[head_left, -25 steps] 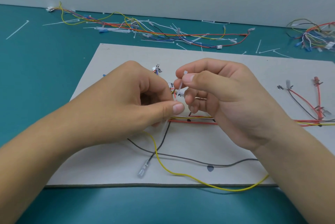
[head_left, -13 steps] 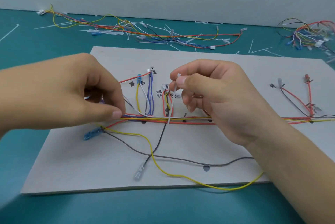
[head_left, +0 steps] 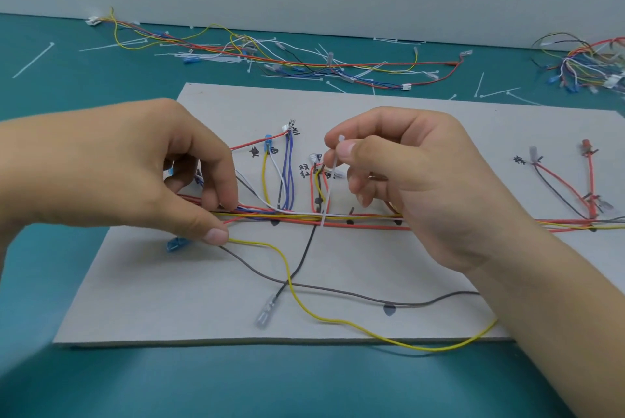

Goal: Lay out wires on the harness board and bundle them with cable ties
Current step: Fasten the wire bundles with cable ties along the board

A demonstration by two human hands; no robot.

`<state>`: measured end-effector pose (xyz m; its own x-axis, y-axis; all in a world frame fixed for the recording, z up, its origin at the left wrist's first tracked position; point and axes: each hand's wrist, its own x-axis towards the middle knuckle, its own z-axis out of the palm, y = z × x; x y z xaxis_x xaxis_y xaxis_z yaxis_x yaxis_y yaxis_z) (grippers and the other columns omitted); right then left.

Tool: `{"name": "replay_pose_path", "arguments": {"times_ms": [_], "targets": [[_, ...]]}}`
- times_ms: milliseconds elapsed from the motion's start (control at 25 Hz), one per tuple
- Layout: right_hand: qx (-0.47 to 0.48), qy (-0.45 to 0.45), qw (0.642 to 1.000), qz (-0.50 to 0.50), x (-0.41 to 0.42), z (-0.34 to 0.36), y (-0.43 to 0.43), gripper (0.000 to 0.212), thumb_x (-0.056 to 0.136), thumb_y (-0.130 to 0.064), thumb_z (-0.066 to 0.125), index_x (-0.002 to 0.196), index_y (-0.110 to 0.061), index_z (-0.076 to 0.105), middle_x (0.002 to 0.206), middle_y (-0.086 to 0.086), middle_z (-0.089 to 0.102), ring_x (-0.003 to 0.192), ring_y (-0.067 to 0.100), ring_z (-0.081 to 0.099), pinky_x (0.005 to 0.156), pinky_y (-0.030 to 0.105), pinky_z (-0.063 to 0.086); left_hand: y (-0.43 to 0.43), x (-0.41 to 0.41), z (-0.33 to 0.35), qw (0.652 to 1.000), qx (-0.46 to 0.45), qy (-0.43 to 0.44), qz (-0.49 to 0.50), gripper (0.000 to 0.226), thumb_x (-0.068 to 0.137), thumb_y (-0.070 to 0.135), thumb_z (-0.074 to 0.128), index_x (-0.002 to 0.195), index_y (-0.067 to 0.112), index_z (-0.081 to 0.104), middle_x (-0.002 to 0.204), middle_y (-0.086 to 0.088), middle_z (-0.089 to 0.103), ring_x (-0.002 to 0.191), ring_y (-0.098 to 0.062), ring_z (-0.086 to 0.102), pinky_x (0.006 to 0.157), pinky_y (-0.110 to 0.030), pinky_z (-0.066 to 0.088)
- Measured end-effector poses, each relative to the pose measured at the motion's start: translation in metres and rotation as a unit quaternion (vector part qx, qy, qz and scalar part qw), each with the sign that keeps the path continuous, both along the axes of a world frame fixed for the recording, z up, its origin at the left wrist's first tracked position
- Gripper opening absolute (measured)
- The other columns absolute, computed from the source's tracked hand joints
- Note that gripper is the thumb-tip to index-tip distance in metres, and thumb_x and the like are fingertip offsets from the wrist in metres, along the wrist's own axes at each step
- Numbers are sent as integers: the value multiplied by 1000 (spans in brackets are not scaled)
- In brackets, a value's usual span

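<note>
Left hand (head_left: pixel 135 177) pinches the wires (head_left: pixel 367 219) together on the board (head_left: pixel 338 103) so they don't spread, right hand (head_left: pixel 426 187) pinches the cable tie (head_left: pixel 329 181) upright, probably to cinch it.

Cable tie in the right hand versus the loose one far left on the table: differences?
The held cable tie stands nearly upright, pinched by the right hand; the loose cable tie lies flat, untouched. The held one meets the wire bundle over the harness board; the loose one lies on the teal table. Both are white.
</note>
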<state>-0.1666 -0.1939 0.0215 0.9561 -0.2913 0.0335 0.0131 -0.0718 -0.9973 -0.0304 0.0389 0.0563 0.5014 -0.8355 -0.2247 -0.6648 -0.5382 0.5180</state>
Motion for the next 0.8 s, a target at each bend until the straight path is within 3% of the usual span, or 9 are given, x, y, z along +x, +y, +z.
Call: {"name": "replay_pose_path", "arguments": {"times_ms": [240, 560, 680, 800], "targets": [[5, 2, 1000, -18, 0, 1, 1, 17, 92, -1, 66, 85, -13, 75, 77, 4, 74, 58, 16, 64, 52, 24, 47, -9, -3, -6, 999, -5, -28, 20, 56, 41, 89, 69, 85, 55, 71, 66, 18, 64, 56, -11, 58, 60, -46, 59], [13, -6, 998, -58, 6, 3, 16, 13, 93, -2, 65, 89, -12, 74, 76, 3, 75, 63, 14, 70, 51, 22, 47, -18, -5, -16, 998, -23, -53, 6, 35, 56, 67, 72, 83, 45, 72, 68, 16, 66, 63, -12, 60, 66, -45, 60], [-82, -48, 992, -77, 13, 10, 23, 13, 89, -1, 68, 85, -12, 74, 73, 6, 75, 63, 18, 72, 50, 27, 53, -23, -7, -21, 997, -60, -50, 10, 32, 59, 60, 80, 86, 46, 72, 76, 21, 68, 68, -11, 58, 64, -41, 58], [-214, -88, 967, -106, 26, 17, 29, 15, 84, -5, 69, 81, -18, 75, 70, -2, 74, 65, 15, 73, 60, 33, 60, -27, -6, -25, 995, -86, -46, 11, 28, 62, 53, 86, 87, 46, 74, 78, 21, 69, 68, -13, 57, 64, -40, 56]]}}
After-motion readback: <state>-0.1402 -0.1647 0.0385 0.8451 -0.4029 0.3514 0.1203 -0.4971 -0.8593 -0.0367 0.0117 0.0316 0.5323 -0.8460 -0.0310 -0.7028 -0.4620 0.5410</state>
